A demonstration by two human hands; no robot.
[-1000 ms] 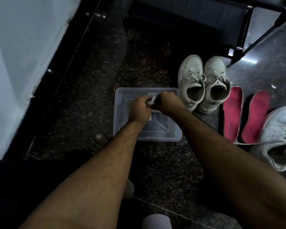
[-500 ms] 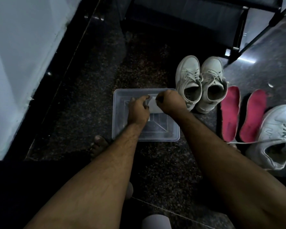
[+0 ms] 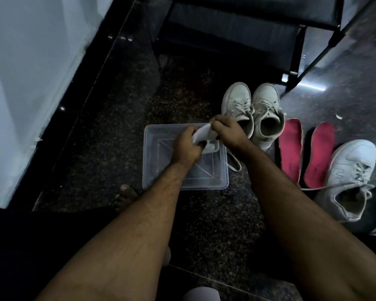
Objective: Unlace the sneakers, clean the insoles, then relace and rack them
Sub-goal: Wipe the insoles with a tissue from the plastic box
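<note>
The light is dim, and the far end of the white cloth point(image 3: 201, 134) is hidden behind the right hand point(image 3: 227, 132). The cloth looks pale and folded. The left hand point(image 3: 186, 146) and the right hand both pinch it, just above the clear plastic tub point(image 3: 152, 157). Beyond stand two grey sneakers point(image 3: 251, 109), with red insoles point(image 3: 303, 148) lying beside them.

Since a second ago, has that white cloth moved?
Yes. The white cloth has risen from low inside the clear tub toward its far rim, stretched between both hands.
</note>
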